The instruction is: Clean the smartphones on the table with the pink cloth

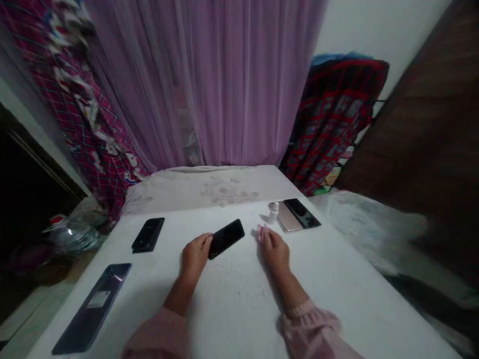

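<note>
My left hand is closed on one end of a black smartphone, its dark screen facing up, tilted over the white table. Pinched in the fingers of my right hand is a small pink cloth. Just beyond that hand stands a small white bottle with a white cap. Beside the bottle lie a pinkish flat phone-like item and a dark phone, side by side.
A black phone lies at the table's left, with a larger dark phone bearing a pale label nearer to me. The white tabletop meets a floral cloth and purple curtains. A plastic bottle is off the left edge.
</note>
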A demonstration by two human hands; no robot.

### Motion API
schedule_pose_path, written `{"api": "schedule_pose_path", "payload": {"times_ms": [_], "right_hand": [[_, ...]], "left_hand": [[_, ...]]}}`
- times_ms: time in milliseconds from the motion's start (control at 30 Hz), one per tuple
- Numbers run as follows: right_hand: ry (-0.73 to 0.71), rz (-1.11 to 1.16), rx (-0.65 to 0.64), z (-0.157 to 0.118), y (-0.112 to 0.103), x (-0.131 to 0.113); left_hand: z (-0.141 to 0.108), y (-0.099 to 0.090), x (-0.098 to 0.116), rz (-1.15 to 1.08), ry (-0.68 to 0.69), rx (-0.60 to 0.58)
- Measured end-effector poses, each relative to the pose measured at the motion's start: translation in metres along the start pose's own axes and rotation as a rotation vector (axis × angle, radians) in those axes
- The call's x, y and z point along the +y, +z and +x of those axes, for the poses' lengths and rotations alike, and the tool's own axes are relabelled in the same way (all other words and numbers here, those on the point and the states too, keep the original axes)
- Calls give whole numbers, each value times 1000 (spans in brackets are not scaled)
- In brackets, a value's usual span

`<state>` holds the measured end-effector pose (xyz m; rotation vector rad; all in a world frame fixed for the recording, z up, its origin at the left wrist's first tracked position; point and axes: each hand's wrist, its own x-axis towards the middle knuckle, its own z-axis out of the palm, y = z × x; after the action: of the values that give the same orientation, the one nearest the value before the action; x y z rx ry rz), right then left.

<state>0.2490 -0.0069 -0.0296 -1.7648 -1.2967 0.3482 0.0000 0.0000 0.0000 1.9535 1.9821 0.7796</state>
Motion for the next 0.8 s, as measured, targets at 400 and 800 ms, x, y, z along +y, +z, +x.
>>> {"api": "schedule_pose_path", "payload": {"times_ms": [400,800], "right_hand": [[-212,144,-61,-11,11,-3],[-497,-162,37,4,20,-3]], "left_hand": [[6,17,-1,164,203,-17],[-42,20,10,255,164,5]]}}
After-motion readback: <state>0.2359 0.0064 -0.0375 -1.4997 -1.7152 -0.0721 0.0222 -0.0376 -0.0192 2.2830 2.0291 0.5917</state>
